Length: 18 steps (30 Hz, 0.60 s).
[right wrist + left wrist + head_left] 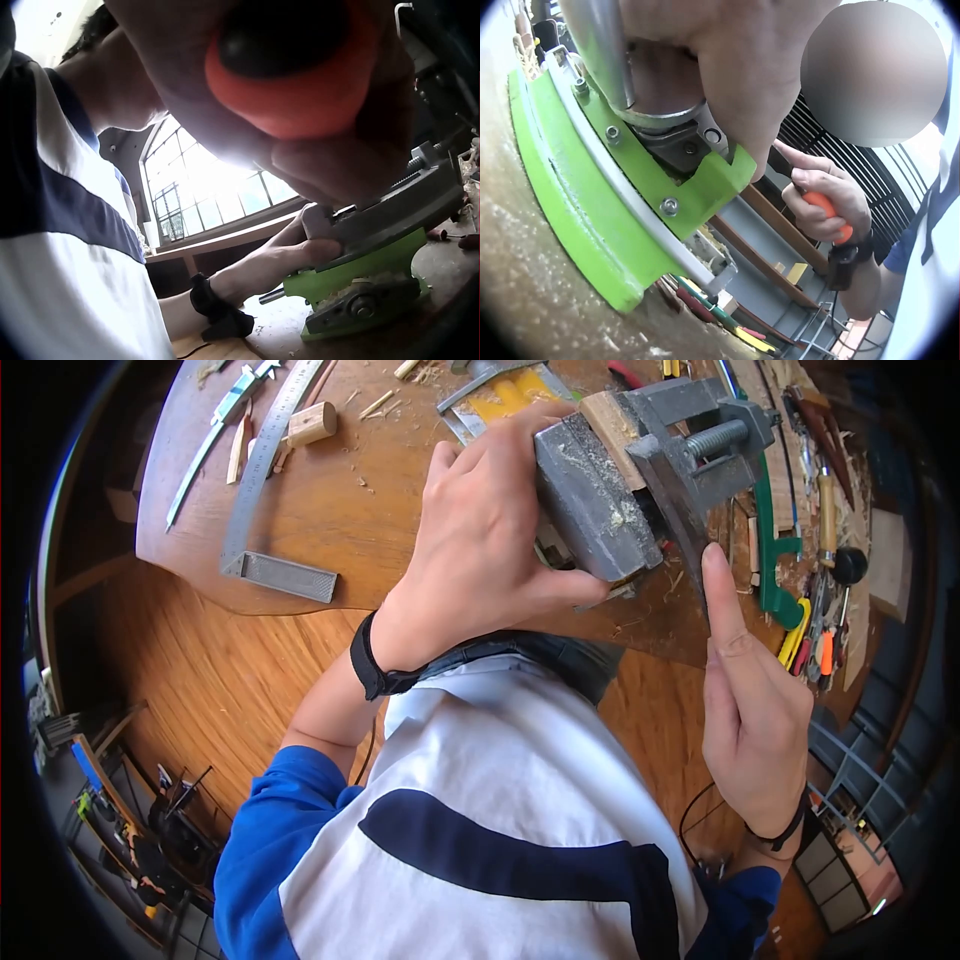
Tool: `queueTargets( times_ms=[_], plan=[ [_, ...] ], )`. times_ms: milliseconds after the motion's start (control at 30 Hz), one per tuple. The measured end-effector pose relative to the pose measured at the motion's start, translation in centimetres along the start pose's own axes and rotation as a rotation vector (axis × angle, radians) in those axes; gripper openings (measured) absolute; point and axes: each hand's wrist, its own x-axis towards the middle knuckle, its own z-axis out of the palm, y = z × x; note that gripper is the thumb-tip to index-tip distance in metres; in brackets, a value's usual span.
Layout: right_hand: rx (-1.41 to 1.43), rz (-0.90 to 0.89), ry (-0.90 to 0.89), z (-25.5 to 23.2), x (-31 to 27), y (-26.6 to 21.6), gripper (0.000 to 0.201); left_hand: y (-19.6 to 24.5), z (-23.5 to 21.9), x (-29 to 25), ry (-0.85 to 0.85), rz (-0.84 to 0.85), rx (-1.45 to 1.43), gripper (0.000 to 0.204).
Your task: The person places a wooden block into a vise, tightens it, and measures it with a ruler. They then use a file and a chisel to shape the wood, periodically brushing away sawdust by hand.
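A grey metal vise, dusted with shavings, holds a pale wood block between its jaws. My left hand grips the near side of the vise, thumb along the front and fingers toward the back. In the left wrist view the vise's green base stands on the table. My right hand holds a file by its orange handle, forefinger stretched along the tool. The dark flat blade of the file overlaps the vise beside the wood block. From the right wrist, the handle's black end shows close up.
A steel try square, a caliper and a short wooden cylinder lie left on the wooden table. A green-framed tool, a yellow-handled tool and several other hand tools crowd the right side.
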Motion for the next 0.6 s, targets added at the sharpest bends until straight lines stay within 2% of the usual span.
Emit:
queueTargets(
  times_ms=[167,367,600],
  plan=[
    [0.017,0.027,0.002,-0.4,0.1,-0.4,0.064,1.0,-0.8,0.5,-0.076,-0.036,0.045,0.095],
    [0.016,0.051,-0.018,-0.4,-0.3,-0.2,0.063,1.5,-0.7,0.6,-0.053,-0.068,0.06,0.1],
    [-0.02,0.042,-0.03,-0.7,-0.8,-0.1,0.064,0.8,0.4,0.3,0.054,-0.006,0.0,0.102]
  ],
)
